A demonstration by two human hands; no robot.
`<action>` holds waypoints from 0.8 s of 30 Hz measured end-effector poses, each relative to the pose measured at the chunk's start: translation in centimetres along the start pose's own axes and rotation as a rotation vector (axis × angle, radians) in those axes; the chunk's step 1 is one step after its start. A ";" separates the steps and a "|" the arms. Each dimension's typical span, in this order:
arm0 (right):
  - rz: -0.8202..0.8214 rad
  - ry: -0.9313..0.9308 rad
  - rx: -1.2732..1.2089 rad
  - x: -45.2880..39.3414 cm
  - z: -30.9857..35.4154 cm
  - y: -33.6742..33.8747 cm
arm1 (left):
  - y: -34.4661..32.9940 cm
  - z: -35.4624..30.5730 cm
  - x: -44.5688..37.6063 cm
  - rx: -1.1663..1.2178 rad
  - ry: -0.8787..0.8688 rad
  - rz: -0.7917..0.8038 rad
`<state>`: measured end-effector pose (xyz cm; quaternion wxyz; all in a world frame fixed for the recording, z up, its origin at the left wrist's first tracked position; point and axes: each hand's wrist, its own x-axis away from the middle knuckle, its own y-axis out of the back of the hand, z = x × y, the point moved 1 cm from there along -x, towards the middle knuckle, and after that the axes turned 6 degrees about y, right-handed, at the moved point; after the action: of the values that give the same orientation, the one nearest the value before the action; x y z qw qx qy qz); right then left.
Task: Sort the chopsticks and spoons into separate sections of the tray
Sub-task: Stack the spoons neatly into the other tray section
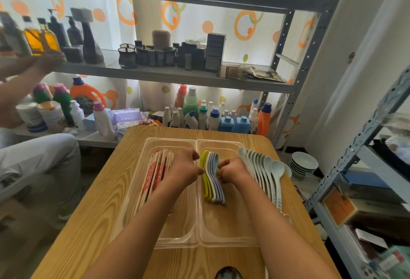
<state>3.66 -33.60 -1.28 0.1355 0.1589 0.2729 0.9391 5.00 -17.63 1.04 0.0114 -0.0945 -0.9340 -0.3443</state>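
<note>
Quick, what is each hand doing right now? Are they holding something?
Left hand: fingers curled, over the tray divider beside the colored spoons; cannot tell whether it grips one.
Right hand: fingers curled against the colored spoons; a grip cannot be told.

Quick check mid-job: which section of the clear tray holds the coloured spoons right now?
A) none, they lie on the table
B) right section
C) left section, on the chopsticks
B: the coloured spoons lie stacked in the right section of the tray, while the wrapped chopsticks fill the left section.
</note>
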 end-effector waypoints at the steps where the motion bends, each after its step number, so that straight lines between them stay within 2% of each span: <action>1: -0.029 0.016 0.040 0.1 0.1 0.1 | -0.1 -0.1 0.0 -0.013 -0.001 -0.018; 4: -0.139 0.027 0.097 0.8 0.6 0.9 | -0.3 -0.7 0.6 -0.045 -0.002 -0.082; 8: -0.116 0.094 -0.003 3.0 1.4 2.0 | -1.0 -2.1 1.6 -0.060 -0.037 -0.157; 14: -0.331 0.201 -0.227 9.0 0.6 5.7 | -1.6 -4.3 4.0 0.086 -0.152 -0.069; 17: -0.463 0.135 -0.305 11.9 -2.0 7.3 | -2.4 -5.7 5.7 0.160 -0.193 -0.018; 21: -0.549 0.000 -0.279 14.3 -5.8 8.1 | -4.3 -8.1 8.0 0.189 -0.212 0.000; 24: -0.526 -0.069 -0.182 16.0 -8.4 8.1 | -6.1 -9.2 9.9 0.207 -0.249 0.011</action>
<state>-15.41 -38.72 0.11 0.3974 0.1017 0.2145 0.8864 -6.28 -26.41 5.01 -0.0932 -0.1397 -0.9581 -0.2319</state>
